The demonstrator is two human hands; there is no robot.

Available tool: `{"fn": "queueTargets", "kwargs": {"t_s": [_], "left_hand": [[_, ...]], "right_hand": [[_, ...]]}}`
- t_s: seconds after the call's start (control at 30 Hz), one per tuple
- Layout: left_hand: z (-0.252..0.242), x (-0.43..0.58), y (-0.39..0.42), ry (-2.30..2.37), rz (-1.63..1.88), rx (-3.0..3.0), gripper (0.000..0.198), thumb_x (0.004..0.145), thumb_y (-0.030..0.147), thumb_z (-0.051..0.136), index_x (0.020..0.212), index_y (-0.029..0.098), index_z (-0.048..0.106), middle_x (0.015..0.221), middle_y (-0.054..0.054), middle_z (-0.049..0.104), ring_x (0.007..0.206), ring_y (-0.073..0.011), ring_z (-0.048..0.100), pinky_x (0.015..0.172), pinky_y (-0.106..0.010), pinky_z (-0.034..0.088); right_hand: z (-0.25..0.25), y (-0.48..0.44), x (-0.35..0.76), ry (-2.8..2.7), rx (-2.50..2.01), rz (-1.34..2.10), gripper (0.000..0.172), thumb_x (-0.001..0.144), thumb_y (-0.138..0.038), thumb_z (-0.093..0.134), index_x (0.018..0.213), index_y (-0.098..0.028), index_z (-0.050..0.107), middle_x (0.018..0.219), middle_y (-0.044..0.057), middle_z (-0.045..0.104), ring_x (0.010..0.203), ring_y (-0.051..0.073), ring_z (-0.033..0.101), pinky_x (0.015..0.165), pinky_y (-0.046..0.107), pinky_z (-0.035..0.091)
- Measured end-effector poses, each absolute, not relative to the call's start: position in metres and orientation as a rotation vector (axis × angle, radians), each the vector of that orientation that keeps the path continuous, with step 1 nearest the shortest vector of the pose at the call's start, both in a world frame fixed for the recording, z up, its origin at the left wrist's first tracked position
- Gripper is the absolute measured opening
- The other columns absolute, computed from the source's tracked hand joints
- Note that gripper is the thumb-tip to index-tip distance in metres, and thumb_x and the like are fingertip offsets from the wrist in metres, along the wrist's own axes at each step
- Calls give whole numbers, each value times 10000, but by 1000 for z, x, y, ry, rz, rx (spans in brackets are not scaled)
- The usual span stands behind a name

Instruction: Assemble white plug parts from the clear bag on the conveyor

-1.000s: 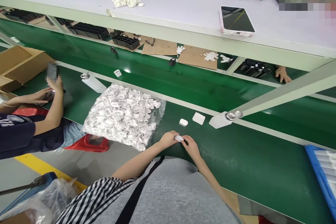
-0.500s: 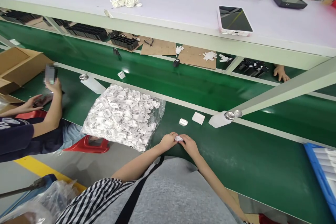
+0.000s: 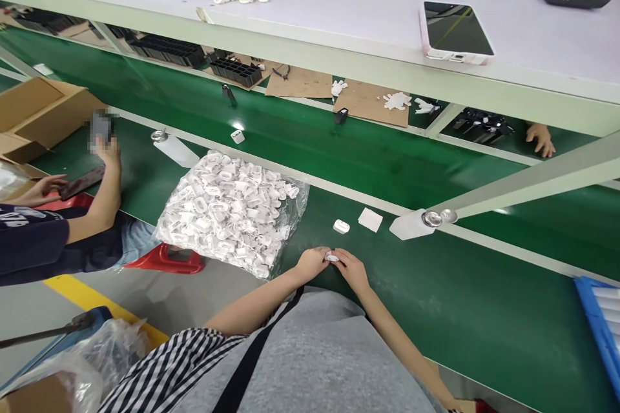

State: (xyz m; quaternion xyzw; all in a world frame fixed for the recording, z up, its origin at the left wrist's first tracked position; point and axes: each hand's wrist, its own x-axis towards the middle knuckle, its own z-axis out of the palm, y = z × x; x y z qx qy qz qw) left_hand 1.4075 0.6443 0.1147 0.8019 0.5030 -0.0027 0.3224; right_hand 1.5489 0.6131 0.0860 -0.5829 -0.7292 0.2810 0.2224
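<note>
My left hand [image 3: 311,262] and right hand [image 3: 352,269] meet at the near edge of the green conveyor belt [image 3: 484,297], fingertips of both pinched on one small white plastic part [image 3: 331,257], held close in for working. The clear bag of white parts [image 3: 232,210] lies just to my left. One finished-looking white piece [image 3: 340,226] and a white card [image 3: 370,219] sit just beyond.

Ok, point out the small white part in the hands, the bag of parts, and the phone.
white part [image 3: 332,257], head view, its exposed top.
bag [image 3: 232,210], head view, its middle.
phone [image 3: 456,31], head view, its screen.
</note>
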Motion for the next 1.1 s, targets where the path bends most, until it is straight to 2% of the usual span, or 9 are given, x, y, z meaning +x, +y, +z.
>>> {"fn": "queueTargets", "kwargs": {"t_s": [0.17,0.3,0.47,0.57,0.7,0.8,0.93,1.0,1.1], "left_hand": [[119,1409,649,1259,-155,2173,241,723,155,408,939,128,511,954,-85,549,848,-191,523,717,-277,412],[126,1414,653,1240,-268,2185,239,733,140,395,940,120,514,930,-102,554,839,-206,529,712,-302,415],[130,1426,662,1271,-377,2144,144,702,111,442,745,97,579,773,-123,590,752,-237,556,658,-328,426],[130,1431,663,1275,-412,2123,137,694,92,448,698,88,584,725,-123,594,720,-242,562,630,-325,430],[128,1431,658,1288,-384,2116,153,709,105,437,788,106,568,780,-99,587,734,-210,554,644,-300,427],[128,1419,659,1326,-374,2111,175,689,101,470,846,127,544,858,-89,561,794,-197,529,672,-283,420],[128,1381,679,1739,-346,2065,294,701,3,353,947,96,485,993,-154,473,930,-218,456,711,-315,403],[128,1362,692,1987,-363,1931,351,708,-26,284,995,81,455,1015,-176,446,910,-213,474,693,-316,409],[130,1346,705,2028,-427,1786,296,706,-11,307,894,62,523,933,-175,492,805,-216,532,646,-311,422]], "right_hand": [[91,617,1550,-2030,-1739,910,299,697,-203,491,994,-208,520,1005,41,550,894,191,519,761,327,426],[97,624,1550,-2156,-1821,939,296,673,-159,508,964,-206,535,1000,49,554,886,208,524,741,317,428],[103,632,1547,-2239,-1872,930,271,641,-130,520,894,-209,573,892,71,597,801,244,553,658,320,439],[103,633,1547,-2272,-1871,921,270,640,-117,508,887,-206,572,879,72,599,785,242,557,641,310,439],[98,629,1551,-2343,-1709,932,289,695,-151,447,974,-186,517,977,73,558,841,212,538,683,293,433],[90,625,1557,-2367,-1626,911,282,725,-204,409,995,-188,488,974,69,551,821,201,542,663,291,438],[80,623,1582,-2187,-1826,780,273,728,-269,393,977,-194,474,932,71,553,777,210,548,612,299,443],[78,623,1601,-2030,-1990,706,279,726,-299,372,960,-182,469,922,86,546,738,217,550,565,304,441],[82,623,1625,-1844,-2136,688,326,704,-347,370,956,-160,459,892,106,537,689,224,545,513,307,430]]}}
